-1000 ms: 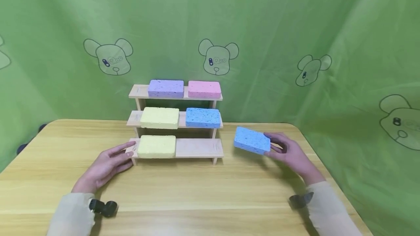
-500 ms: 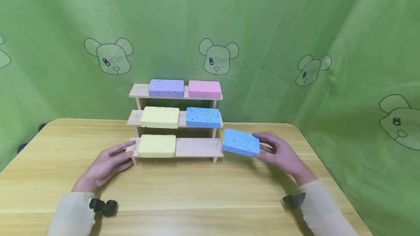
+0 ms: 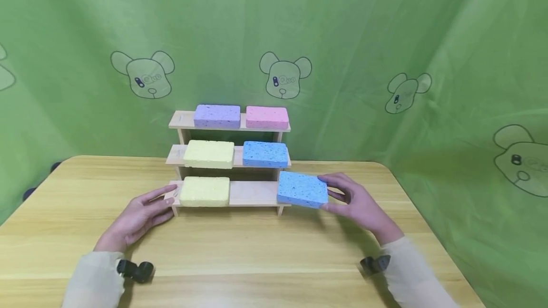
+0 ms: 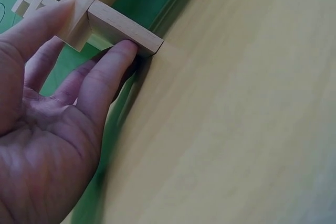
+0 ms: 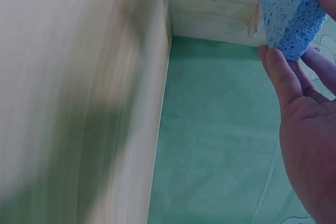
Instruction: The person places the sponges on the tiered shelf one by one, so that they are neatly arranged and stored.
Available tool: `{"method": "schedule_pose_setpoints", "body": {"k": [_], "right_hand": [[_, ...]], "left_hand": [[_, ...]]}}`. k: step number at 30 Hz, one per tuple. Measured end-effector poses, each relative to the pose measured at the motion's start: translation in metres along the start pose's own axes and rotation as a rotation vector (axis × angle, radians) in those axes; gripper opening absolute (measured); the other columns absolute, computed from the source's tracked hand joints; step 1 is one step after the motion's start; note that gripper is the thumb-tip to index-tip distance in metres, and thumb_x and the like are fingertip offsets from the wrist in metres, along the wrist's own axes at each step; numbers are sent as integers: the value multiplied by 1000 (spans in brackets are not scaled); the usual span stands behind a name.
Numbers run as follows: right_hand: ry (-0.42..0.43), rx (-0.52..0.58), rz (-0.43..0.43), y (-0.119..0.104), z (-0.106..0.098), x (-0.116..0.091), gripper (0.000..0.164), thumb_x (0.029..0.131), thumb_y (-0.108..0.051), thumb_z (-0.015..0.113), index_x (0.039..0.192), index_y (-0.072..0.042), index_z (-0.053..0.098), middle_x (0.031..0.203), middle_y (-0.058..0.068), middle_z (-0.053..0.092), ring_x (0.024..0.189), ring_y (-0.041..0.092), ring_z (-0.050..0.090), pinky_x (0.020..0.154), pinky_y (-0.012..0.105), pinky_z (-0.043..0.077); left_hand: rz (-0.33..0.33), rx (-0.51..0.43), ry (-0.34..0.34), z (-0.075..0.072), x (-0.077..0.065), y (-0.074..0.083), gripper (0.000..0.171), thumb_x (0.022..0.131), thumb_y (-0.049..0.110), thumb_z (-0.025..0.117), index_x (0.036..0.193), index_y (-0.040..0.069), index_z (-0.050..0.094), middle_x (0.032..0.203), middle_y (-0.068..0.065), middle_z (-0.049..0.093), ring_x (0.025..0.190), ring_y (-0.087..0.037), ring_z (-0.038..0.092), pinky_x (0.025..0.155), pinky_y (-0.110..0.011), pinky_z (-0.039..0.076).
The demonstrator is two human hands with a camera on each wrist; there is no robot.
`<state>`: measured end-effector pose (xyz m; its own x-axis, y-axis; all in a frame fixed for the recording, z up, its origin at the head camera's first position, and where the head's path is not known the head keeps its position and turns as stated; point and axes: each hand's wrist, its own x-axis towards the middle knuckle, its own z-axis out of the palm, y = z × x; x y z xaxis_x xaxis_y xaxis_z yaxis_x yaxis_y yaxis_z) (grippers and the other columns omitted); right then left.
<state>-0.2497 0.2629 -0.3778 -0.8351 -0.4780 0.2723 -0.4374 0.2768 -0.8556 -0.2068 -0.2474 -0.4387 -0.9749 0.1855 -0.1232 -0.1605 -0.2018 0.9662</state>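
Note:
A light wooden three-tier rack (image 3: 257,191) stands on the table. In the head view my left hand (image 3: 139,215) touches the left end of its bottom shelf with fairly straight fingers. The left wrist view shows one fingertip of that hand (image 4: 58,124) against the rack's leg (image 4: 123,24). My right hand (image 3: 359,203) pinches a blue sponge (image 3: 301,188) by its right end, thumb on the near side. The sponge's left part overlaps the right end of the bottom shelf in view; contact cannot be told. A yellow sponge (image 3: 204,190) lies on that shelf's left half.
On the middle shelf lie a yellow sponge (image 3: 209,153) and a blue sponge (image 3: 265,153). The top shelf bears a purple sponge (image 3: 217,116) and a pink sponge (image 3: 267,117). A green curtain (image 3: 342,37) hangs behind the wooden table (image 3: 257,260).
My right hand has carried the blue sponge leftward, from right of the rack to over the bottom shelf's right end. The left hand has stayed at the shelf's left end.

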Motion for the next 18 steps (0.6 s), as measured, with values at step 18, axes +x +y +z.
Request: {"method": "schedule_pose_setpoints", "body": {"k": [18], "right_hand": [[-48,50,2,-3,31,16,64,81,-8,81,138,-1,53,138,13,47,129,30,47,107,28,41]], "left_hand": [[0,17,-5,0,-1,-1,65,97,11,62,150,-2,27,156,-27,17,113,-19,61,102,-37,46]]}}
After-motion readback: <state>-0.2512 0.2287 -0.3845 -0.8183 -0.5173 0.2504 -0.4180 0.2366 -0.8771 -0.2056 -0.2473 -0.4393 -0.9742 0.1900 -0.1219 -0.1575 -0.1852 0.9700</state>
